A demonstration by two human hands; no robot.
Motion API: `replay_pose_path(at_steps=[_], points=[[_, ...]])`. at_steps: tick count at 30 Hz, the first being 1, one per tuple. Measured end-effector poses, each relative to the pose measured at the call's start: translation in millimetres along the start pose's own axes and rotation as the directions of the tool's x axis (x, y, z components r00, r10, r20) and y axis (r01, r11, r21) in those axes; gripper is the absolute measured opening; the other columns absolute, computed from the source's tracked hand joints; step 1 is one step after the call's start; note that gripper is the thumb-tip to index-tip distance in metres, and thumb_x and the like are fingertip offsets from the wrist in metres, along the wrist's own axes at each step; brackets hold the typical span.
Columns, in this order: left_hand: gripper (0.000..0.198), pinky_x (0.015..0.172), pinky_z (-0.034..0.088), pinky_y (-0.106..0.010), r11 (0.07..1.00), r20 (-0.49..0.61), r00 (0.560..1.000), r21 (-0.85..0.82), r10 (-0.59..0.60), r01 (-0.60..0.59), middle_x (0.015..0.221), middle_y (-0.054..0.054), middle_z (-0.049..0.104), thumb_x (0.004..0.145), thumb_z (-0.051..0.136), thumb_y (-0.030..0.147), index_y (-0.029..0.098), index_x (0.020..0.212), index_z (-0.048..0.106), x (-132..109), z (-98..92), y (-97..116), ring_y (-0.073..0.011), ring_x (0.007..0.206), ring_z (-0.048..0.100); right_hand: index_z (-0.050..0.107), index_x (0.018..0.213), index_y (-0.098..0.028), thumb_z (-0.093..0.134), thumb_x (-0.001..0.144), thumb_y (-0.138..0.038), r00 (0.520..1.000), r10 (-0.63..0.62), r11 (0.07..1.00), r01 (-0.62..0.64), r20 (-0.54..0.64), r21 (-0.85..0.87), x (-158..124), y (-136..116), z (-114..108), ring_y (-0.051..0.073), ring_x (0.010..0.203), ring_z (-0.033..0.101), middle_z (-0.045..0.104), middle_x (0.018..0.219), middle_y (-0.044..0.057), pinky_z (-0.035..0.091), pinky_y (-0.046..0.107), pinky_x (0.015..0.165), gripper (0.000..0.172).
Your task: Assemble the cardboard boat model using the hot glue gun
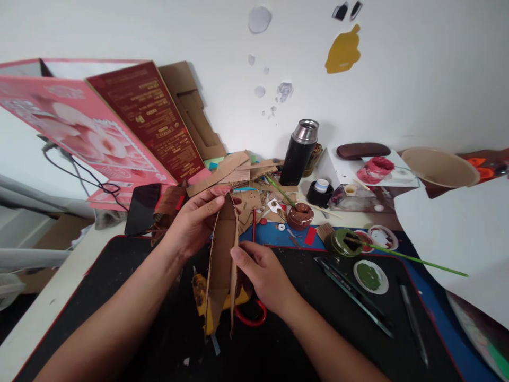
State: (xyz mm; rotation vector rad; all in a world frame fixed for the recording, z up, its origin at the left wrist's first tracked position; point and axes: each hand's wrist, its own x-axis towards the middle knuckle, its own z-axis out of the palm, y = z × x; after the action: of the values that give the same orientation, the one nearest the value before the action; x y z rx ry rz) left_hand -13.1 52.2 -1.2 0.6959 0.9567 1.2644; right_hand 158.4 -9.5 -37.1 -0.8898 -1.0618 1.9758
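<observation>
A long folded piece of cardboard (221, 244), shaped like a narrow trough with a pointed far end, is held up over the black mat. My left hand (201, 217) grips its far tip on the left, thumb on top. My right hand (260, 270) pinches its right wall about midway, with the thumb on the edge and the fingers curled behind. Beneath the cardboard lie a yellow tool (200, 294), possibly a glue gun, partly hidden, and the red handle of scissors (254, 314).
Cardboard scraps (226, 172) pile up behind my hands, beside a black thermos (299, 154). Open paint jars, brown (300, 216) and green (345, 242), hold brushes. A green-smeared lid (370, 277) and a cutter (353, 297) lie to the right. A pink bag (79, 122) and phone (142, 208) are left.
</observation>
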Motion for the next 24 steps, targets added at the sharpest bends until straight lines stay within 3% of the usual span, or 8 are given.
replay_pose_path(at_steps=[6, 12, 16, 24], points=[[0.040, 0.071, 0.064, -0.031, 1.000, -0.035, 0.999, 0.007, -0.012, 0.012, 0.091, -0.010, 0.084, 0.066, 0.100, 0.030, 0.016, 0.097, 0.080, -1, 3.4, -3, -0.0229, 0.077, 0.079, 0.062, 0.081, -0.020, 0.077, 0.082, -0.076, 0.999, 0.022, 0.998, -0.024, 0.035, 0.055, 0, 3, 2, 0.013, 0.052, 0.057, 0.060, 0.068, -0.003, 0.052, 0.026, 0.049, 0.058], [0.039, 0.065, 0.062, -0.026, 1.000, -0.047, 0.999, 0.012, -0.020, 0.021, 0.085, -0.007, 0.084, 0.062, 0.103, 0.032, 0.016, 0.091, 0.080, -1, 7.1, -2, -0.0200, 0.070, 0.078, 0.067, 0.088, -0.020, 0.074, 0.087, -0.073, 0.998, 0.032, 0.999, -0.033, 0.051, 0.005, -2, 2, 1, 0.014, 0.054, 0.059, 0.064, 0.071, -0.001, 0.048, 0.025, 0.050, 0.054], [0.040, 0.066, 0.063, -0.026, 1.000, -0.051, 0.998, 0.021, -0.021, 0.023, 0.083, -0.008, 0.084, 0.059, 0.104, 0.033, 0.015, 0.085, 0.080, -2, 9.9, -3, -0.0201, 0.068, 0.078, 0.070, 0.094, -0.019, 0.073, 0.091, -0.070, 0.999, 0.007, 0.999, -0.005, 0.043, -0.036, -2, 2, 0, 0.013, 0.055, 0.057, 0.064, 0.072, -0.001, 0.045, 0.025, 0.052, 0.051], [0.041, 0.068, 0.064, -0.029, 1.000, -0.073, 0.997, 0.015, -0.011, 0.013, 0.079, -0.007, 0.083, 0.056, 0.106, 0.034, 0.017, 0.079, 0.077, -1, 12.9, -5, -0.0225, 0.072, 0.080, 0.067, 0.091, -0.019, 0.075, 0.087, -0.071, 0.999, 0.022, 1.000, -0.022, 0.045, -0.005, -2, 5, 0, 0.014, 0.056, 0.060, 0.063, 0.073, -0.001, 0.052, 0.026, 0.051, 0.053]])
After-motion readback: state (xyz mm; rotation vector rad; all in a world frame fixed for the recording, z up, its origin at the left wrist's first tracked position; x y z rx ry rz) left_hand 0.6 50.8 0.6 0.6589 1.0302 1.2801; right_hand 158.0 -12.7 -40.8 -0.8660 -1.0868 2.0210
